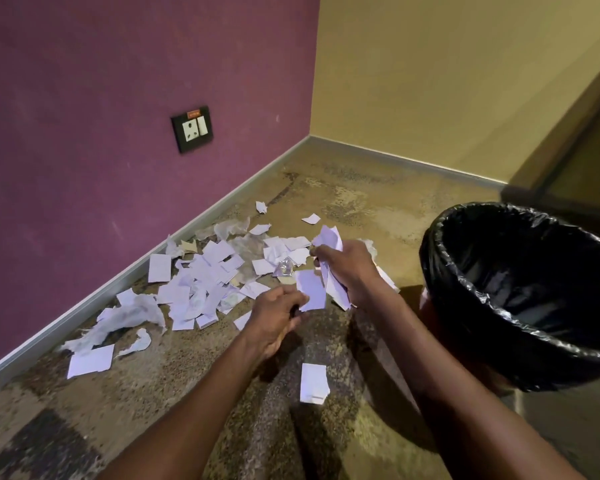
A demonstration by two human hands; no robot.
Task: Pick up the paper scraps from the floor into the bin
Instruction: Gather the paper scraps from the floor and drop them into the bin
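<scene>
while scraps [201, 275] litter the floor [153, 393], left hand [278, 317] pinches one sheet, right hand [347, 268] grips a bunch; next: drop into bin [499, 323].

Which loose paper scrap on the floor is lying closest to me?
The single white rectangular scrap lying alone between the forearms, nearer the camera than both hands. The other scraps sit farther off, heaped along the purple wall.

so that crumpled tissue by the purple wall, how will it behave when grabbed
The tissue looks thin and wrinkled, so it will likely be floppy and very light. Its ragged edges suggest it may tear if pulled. It should bunch easily in a hand.
</scene>
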